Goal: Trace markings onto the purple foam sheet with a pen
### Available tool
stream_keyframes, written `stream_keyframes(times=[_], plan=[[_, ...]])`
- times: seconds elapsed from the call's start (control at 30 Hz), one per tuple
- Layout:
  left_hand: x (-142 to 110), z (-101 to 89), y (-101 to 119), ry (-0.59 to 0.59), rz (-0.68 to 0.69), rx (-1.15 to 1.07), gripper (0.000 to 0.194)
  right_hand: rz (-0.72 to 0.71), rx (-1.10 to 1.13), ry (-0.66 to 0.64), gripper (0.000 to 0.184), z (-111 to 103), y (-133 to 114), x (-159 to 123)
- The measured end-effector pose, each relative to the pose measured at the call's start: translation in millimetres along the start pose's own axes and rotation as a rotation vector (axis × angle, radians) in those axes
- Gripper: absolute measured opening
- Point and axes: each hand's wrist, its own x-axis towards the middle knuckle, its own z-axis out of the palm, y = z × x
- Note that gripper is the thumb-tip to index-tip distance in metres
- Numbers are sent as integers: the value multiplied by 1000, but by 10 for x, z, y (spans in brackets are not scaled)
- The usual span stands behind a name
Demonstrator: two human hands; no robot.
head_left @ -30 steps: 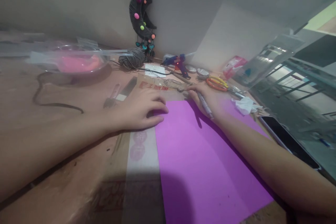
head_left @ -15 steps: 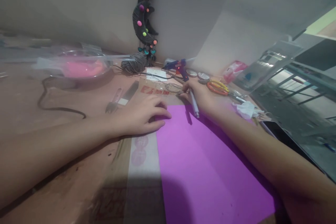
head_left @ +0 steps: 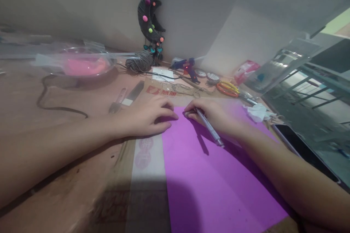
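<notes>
A purple sheet (head_left: 213,174) lies on the brown table in front of me. My left hand (head_left: 147,116) rests palm down on its far left corner, fingers spread a little and holding nothing. My right hand (head_left: 213,114) is closed round a grey pen (head_left: 209,128). The pen's tip touches the sheet near its far edge, just right of my left fingertips, and its back end points toward me.
A clear bowl with pink stuff (head_left: 79,64) and a black cord (head_left: 51,98) lie at the left. Grey yarn (head_left: 139,62), a blue glue gun (head_left: 187,66), orange scissors (head_left: 228,89), crumpled tissue (head_left: 257,111) and a phone (head_left: 306,153) surround the sheet. A utility knife (head_left: 127,98) lies behind my left hand.
My right hand has drawn back from the clutter beyond the sheet toward me and to the left, bringing the pen's tip down onto the purple sheet. My left hand has stayed put.
</notes>
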Motion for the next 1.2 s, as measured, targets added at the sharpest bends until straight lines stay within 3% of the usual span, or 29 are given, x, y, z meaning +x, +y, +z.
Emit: stream_keyframes(times=[0.13,0.2,0.3,0.33,0.5,0.57,0.7,0.77,1.03,1.2], plan=[[-1,6,-10,-18,2,0,33,-50,-10,155,17,80,18,93],[-4,7,-12,-20,2,-2,33,-4,36,76,15,-3,-23,102],[-6,7,-11,-21,-7,-10,32,19,99,-153,13,-145,-61,77],[-5,6,-10,-24,-12,-11,32,12,109,-166,13,-151,-48,71],[2,1,-3,-39,-11,-5,32,-70,74,117,16,104,138,112],[2,1,-1,-34,-8,-4,32,-65,65,159,16,152,171,129],[2,-1,0,-32,-12,-6,31,-44,117,-46,14,20,121,96],[3,1,-6,-32,0,-6,31,-73,111,-70,14,-27,94,70],[-2,20,-32,-26,-2,-1,32,-139,-2,234,17,232,374,194],[-12,12,-17,-28,-10,-11,30,-12,9,461,19,106,485,235]])
